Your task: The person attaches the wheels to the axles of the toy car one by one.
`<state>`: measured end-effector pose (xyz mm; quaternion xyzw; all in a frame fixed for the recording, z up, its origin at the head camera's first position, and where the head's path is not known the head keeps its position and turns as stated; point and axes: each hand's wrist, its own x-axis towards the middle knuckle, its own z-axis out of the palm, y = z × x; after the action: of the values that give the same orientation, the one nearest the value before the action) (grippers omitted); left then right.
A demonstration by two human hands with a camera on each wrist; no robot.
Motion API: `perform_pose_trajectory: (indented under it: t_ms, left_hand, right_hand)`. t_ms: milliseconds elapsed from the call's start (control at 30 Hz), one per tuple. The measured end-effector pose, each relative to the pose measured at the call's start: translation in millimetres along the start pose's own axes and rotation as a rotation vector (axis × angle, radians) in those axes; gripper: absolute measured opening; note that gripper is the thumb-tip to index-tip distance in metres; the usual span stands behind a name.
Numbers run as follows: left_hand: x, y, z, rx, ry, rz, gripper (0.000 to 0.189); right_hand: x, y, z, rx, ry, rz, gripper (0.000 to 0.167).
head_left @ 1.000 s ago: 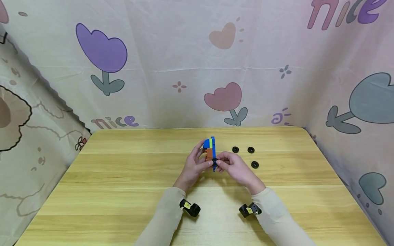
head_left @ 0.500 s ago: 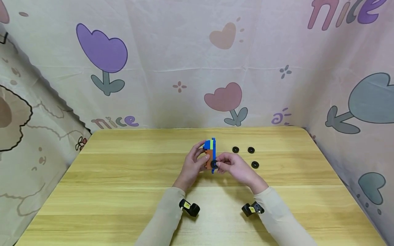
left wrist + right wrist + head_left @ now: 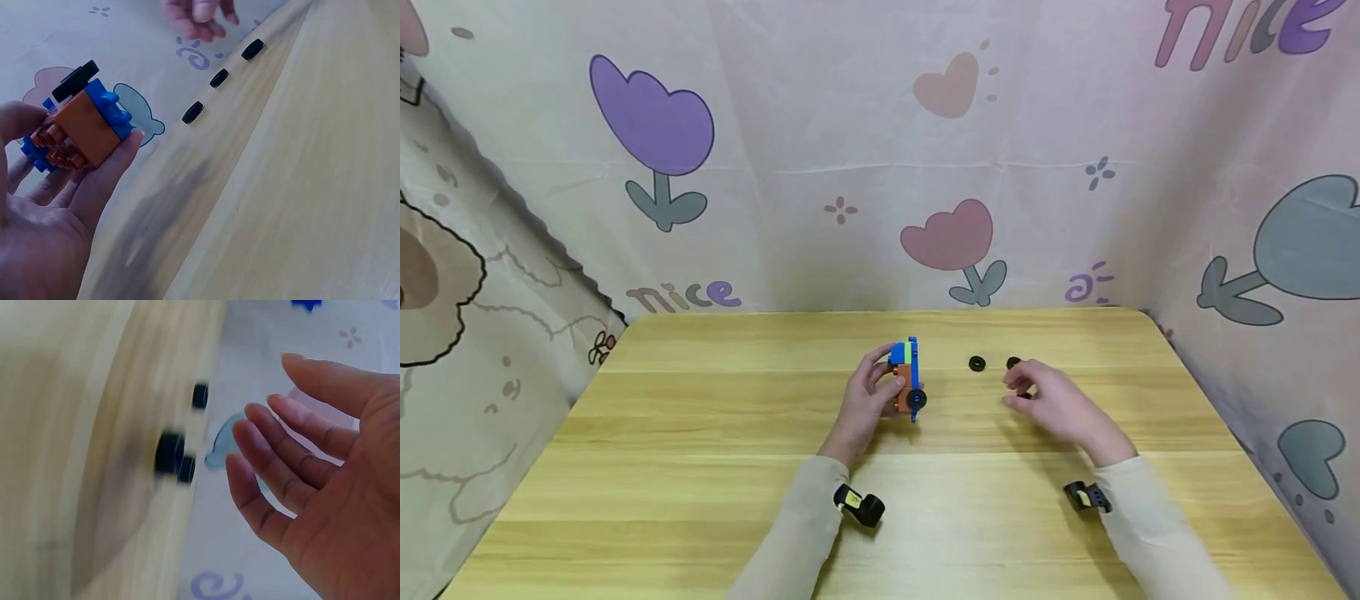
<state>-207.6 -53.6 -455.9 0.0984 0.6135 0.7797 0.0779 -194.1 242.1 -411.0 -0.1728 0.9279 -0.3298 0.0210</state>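
Note:
My left hand grips a toy car of building bricks, orange and blue with a yellow-green strip. The car is tipped on its side, and one black wheel sits on the side facing right. In the left wrist view, thumb and fingers curl round the orange brick, with the mounted wheel on top. My right hand hovers over the loose tires with relaxed fingers and holds nothing. Three black tires show in the left wrist view: a near tire, a middle tire and a far tire.
A light wooden table carries everything. Behind it hangs a printed cloth backdrop with flowers and lettering. In the head view, one loose tire lies between the car and my right hand, which partly covers the other two.
My right hand has let go of the wheel on the car and moved right, over the loose tires. The left hand and the car have shifted slightly left.

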Motion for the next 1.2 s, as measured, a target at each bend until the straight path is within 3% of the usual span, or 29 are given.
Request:
perform_pose_trajectory:
  t_ms: [200,533,1200]
  left_hand:
    - [1.7,-0.4,-1.0,0.005,0.000,-0.002,0.060]
    - [1.0,-1.2,-1.7,0.010,0.001,0.003,0.056]
    - [-0.7,-0.7,0.0,0.053,0.007,0.002,0.057]
  right_hand:
    - [-5.9,17.2,-14.0,-0.073,-0.008,0.039,0.031]
    - [-3.9,28.3,-13.1,-0.094,-0.086,0.061,0.046]
    - [5.2,34.9,-2.8,-0.171,-0.130,0.037,0.022]
